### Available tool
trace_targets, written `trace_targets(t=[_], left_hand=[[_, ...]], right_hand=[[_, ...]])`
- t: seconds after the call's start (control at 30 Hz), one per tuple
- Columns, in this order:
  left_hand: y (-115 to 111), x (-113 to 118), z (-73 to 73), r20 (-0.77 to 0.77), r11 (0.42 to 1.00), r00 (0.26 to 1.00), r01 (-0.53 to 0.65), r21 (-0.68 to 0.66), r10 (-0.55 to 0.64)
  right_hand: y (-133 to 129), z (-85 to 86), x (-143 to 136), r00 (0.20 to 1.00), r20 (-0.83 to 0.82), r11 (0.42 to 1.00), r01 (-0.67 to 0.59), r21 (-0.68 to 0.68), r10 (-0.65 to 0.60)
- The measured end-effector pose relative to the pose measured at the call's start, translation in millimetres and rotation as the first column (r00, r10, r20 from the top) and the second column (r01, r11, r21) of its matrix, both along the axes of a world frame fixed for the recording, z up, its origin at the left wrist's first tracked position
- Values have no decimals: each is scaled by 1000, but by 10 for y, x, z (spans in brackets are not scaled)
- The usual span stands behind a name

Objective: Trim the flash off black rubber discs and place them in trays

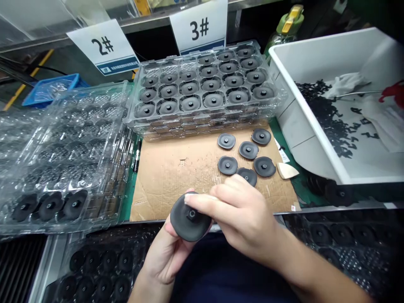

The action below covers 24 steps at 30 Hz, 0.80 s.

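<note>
A round black plastic disc (186, 228) with a raised hub at its centre is held just in front of the cardboard's near edge. My left hand (166, 254) grips it from below and behind, with the fingers partly hidden under it. My right hand (246, 210) is closed at the disc's right side, its index finger lying across the face beside the hub; its thumb is hidden. Beyond my right hand, several similar loose discs (227, 165) lie hub-up on the cardboard sheet (167, 168).
A clear tray stack (205, 113) with rows of discs stands behind the cardboard. Another clear tray stack (104, 139) is at left, with a black marker (137, 156) beside it. A white bin (311, 122) of small black parts stands right, near a pale wedge-shaped piece (286, 171).
</note>
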<state>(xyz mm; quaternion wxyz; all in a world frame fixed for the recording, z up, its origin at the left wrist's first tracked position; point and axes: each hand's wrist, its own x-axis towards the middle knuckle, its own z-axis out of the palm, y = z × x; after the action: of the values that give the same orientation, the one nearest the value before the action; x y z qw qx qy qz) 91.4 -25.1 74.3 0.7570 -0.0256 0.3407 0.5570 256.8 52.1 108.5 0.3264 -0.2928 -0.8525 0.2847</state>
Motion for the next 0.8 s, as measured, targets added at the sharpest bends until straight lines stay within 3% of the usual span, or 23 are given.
trace_targets(t=[0.07,0.1,0.2,0.3,0.37,0.43,0.53,0.57,0.6,0.63,0.7,0.8], left_hand=[[5,-2,79,2,1000,1000,24,-4,-24],[0,-14,125,-4,999,999,46,-9,-46],[-41,-70,218,-13,997,996,83,-4,-83],[-86,-111,207,8,997,997,73,23,-74],[-103,-116,174,21,997,997,75,34,-76],[-111,-103,149,18,996,997,80,47,-80],[-125,-65,122,-19,995,997,72,73,-70],[-134,-54,108,-34,995,997,65,81,-63],[-145,-48,91,-52,995,997,57,85,-53],[-158,-48,69,-78,996,996,48,80,-42],[-187,-64,16,-155,998,988,20,51,-12],[-227,-103,-56,-256,998,965,-57,12,59]], right_hand=[[70,-106,-48,992,-128,996,-2,-84,-9],[76,-185,-66,983,-167,984,44,-172,-73],[-24,-531,-79,962,-72,907,223,-357,-265],[-167,-903,-38,985,25,916,170,-365,-173],[-194,-996,1,990,40,921,137,-365,-132],[-159,-871,31,982,47,914,186,-360,-181],[-86,-368,4,964,-7,923,251,-292,-265],[-77,-186,-30,977,-58,959,189,-213,-205],[-76,-29,-73,994,-92,994,54,-97,-62],[-81,90,-120,994,-96,999,-46,-22,44],[-97,205,-207,989,-31,989,-144,18,144],[-114,183,-297,986,163,997,-15,-70,26]])
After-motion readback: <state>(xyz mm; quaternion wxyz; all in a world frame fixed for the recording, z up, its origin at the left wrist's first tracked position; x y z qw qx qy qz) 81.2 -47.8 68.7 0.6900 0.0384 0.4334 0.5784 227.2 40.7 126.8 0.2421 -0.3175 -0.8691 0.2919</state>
